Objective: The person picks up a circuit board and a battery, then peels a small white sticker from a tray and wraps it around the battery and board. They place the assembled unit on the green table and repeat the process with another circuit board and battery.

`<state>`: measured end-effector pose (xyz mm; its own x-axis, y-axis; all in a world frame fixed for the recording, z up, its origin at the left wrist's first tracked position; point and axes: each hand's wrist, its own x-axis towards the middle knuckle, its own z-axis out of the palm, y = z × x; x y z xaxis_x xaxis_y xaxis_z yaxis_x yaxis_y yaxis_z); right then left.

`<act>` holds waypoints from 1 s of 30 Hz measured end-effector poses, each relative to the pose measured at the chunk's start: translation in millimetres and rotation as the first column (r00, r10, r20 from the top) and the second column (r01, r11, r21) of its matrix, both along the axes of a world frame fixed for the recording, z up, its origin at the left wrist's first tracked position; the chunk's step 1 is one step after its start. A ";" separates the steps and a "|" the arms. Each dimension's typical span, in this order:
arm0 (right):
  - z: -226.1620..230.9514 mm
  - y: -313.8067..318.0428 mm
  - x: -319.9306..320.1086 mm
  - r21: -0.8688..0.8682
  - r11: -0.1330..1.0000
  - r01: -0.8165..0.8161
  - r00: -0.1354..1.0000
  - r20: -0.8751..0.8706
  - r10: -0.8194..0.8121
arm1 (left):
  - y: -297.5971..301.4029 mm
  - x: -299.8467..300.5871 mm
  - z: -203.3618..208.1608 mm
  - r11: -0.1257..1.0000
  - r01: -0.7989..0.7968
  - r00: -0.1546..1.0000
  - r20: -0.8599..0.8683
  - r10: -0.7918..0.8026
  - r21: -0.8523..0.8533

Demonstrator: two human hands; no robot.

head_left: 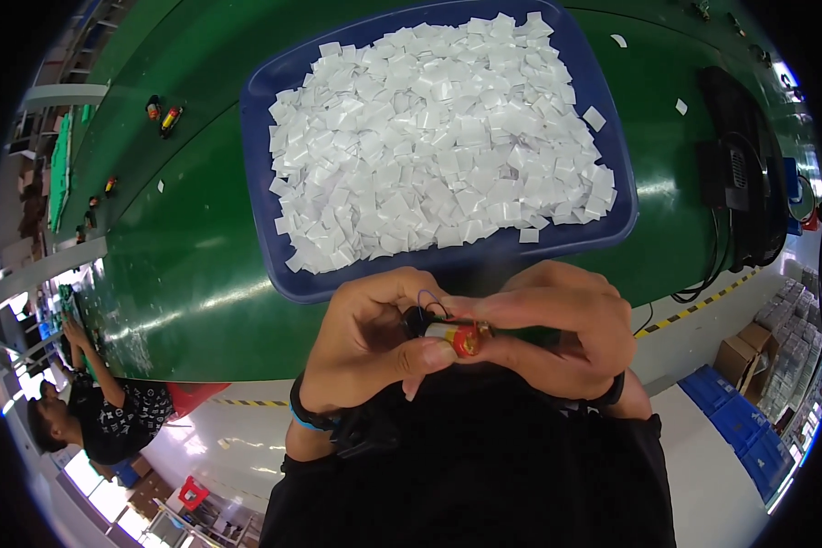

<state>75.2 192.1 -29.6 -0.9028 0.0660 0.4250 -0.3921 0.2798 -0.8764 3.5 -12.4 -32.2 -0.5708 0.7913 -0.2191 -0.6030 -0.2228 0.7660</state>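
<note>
Beyond the left hand (361,342) and right hand (571,329), a blue tray (258,155) of white squares (429,137) is blocking twelve o'clock. Green bench (187,315) is lying open toward nine; small components (170,119) are sitting at ten. A black machine (753,178) is obstructing two o'clock.

Red, yellow and whitish on the small cylinder (458,339), with purple in the wire loop (421,292). White on the paper squares (429,137), dark blue around the tray (258,183), green across the counter (192,247). Striped yellow and black along the floor tape (703,305); blue at the crates (735,422); black with white motifs on the co-worker's shirt (130,411).
</note>
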 end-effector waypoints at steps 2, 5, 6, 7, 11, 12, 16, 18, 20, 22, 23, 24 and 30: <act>1.6 3.4 4.3 0.011 0.998 -0.060 0.998 0.037 0.060 | 2.7 0.9 9.1 0.992 0.059 0.993 0.106 -0.047 -0.109; 0.3 5.1 7.4 0.088 0.992 -0.085 0.996 -0.020 0.087 | 7.0 -3.1 23.0 0.970 0.118 0.986 0.138 -0.089 -0.212; 0.1 6.5 7.5 0.129 0.987 -0.095 0.994 -0.047 0.101 | 7.9 -5.3 27.8 0.953 0.142 0.986 0.122 -0.113 -0.267; 0.3 7.0 6.0 0.135 0.987 -0.092 0.993 -0.055 0.101 | 8.4 -7.5 32.4 0.933 0.164 0.985 0.107 -0.137 -0.321; 2.1 4.7 -2.8 0.000 1.000 0.026 0.999 -0.030 -0.026 | 9.2 -39.9 45.5 0.932 0.132 0.988 -0.025 -0.150 -0.337; 3.1 5.1 -2.1 -0.014 0.999 0.030 1.000 -0.008 -0.030 | 12.9 -41.4 48.3 0.932 0.135 0.987 -0.035 -0.156 -0.337; 7.6 12.3 -3.8 -0.013 0.997 0.070 0.996 0.058 -0.069 | 28.8 -50.4 56.2 0.932 -0.022 0.955 -0.283 -0.088 -0.363; 13.1 23.1 -3.1 0.049 0.992 0.114 0.986 0.116 -0.119 | 30.1 -74.1 62.8 0.927 -0.061 0.899 -0.423 -0.109 -0.369; 20.6 40.1 -2.9 0.213 0.972 0.094 0.991 0.072 -0.112 | 29.2 -123.7 74.1 0.809 -0.115 0.762 -0.574 -0.301 -0.577; 34.3 64.9 -16.6 0.510 0.858 0.051 0.998 -0.054 -0.028 | 29.4 -186.6 74.9 0.748 -0.226 0.613 -0.688 -0.389 -0.624; 38.6 74.8 -26.8 0.519 0.853 0.053 0.996 -0.084 -0.011 | 27.5 -223.4 66.4 0.679 -0.318 0.586 -0.700 -0.409 -0.662; 41.9 84.3 -36.4 0.568 0.822 0.055 0.998 -0.038 -0.040 | 22.3 -258.7 51.3 0.602 -0.404 0.563 -0.706 -0.430 -0.689; 35.7 188.6 -148.7 0.823 0.557 0.108 0.975 0.021 -0.220 | -93.3 -402.1 -25.1 0.253 -0.436 0.785 -0.503 -0.363 -0.864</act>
